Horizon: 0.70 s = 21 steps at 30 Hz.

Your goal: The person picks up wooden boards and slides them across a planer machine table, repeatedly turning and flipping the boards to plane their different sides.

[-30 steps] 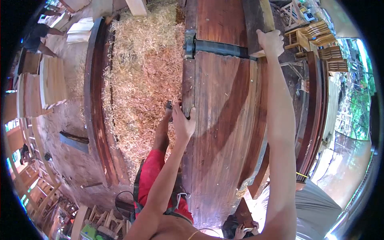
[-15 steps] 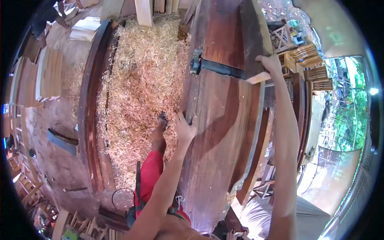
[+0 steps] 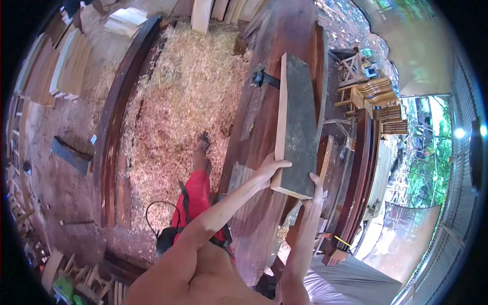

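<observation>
A thick wooden board (image 3: 301, 122) with a dark, rough top face and pale cut sides lies over the reddish-brown wooden workbench (image 3: 244, 203). My left hand (image 3: 269, 169) grips its near left edge, thumb on the top face. At the near right corner my right hand (image 3: 315, 189) holds the board, thumb on top and fingers hidden beneath. A black machine part (image 3: 264, 79) set in the bench shows just left of the board, which covers the rest of it.
Wood shavings (image 3: 183, 101) cover the floor left of the bench. Beyond them lies a long dark beam (image 3: 119, 96). Stacked planks (image 3: 68, 66) stand at the far left, cut wooden pieces (image 3: 376, 91) at the right. Part of another person (image 3: 76, 18) shows at the top left.
The board has come nearer and its dark face now shows in full. My left hand has moved from the bench's left edge onto the board. My right hand has come closer to my body.
</observation>
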### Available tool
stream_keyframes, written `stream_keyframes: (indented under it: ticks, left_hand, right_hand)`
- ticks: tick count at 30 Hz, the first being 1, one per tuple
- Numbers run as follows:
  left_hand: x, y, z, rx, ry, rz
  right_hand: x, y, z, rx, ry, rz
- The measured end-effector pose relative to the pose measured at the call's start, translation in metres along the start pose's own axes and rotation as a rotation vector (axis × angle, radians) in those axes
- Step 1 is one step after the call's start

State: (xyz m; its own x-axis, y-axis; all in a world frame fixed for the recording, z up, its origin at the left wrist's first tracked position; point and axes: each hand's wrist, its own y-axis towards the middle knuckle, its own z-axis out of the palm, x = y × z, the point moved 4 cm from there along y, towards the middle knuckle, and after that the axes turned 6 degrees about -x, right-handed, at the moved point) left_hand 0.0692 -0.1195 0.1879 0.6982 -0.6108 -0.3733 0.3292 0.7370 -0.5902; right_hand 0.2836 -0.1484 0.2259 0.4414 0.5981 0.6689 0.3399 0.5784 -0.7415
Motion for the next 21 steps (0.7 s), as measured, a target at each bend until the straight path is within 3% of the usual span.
stream_keyframes:
  ticks: [4,6,8,11,13,16,21]
  left_hand:
    - [-0.005,-0.001,0.004,-0.079,0.043,0.107]
    - [-0.004,0.004,0.011,-0.032,0.093,0.199]
    - [-0.014,0.004,0.023,-0.166,0.474,0.305]
    - [-0.023,0.001,0.03,-0.164,0.575,0.246]
    - [-0.032,-0.007,0.029,-0.174,0.623,0.246]
    - [-0.032,-0.003,0.021,-0.183,0.666,0.235]
    - [-0.033,0.001,0.015,-0.149,0.7,0.187]
  right_hand:
    - [-0.013,0.011,0.0,0.031,-0.088,-0.059]
    - [-0.029,0.015,-0.001,0.186,0.126,0.016]
    - [-0.044,0.025,-0.003,0.213,0.118,-0.01]
    - [-0.062,0.032,0.0,0.241,0.205,0.083]
    - [-0.062,0.017,0.012,0.12,0.172,0.103]
    - [-0.066,0.019,0.017,0.21,0.163,0.042]
    - [-0.059,0.012,0.022,0.188,0.166,0.049]
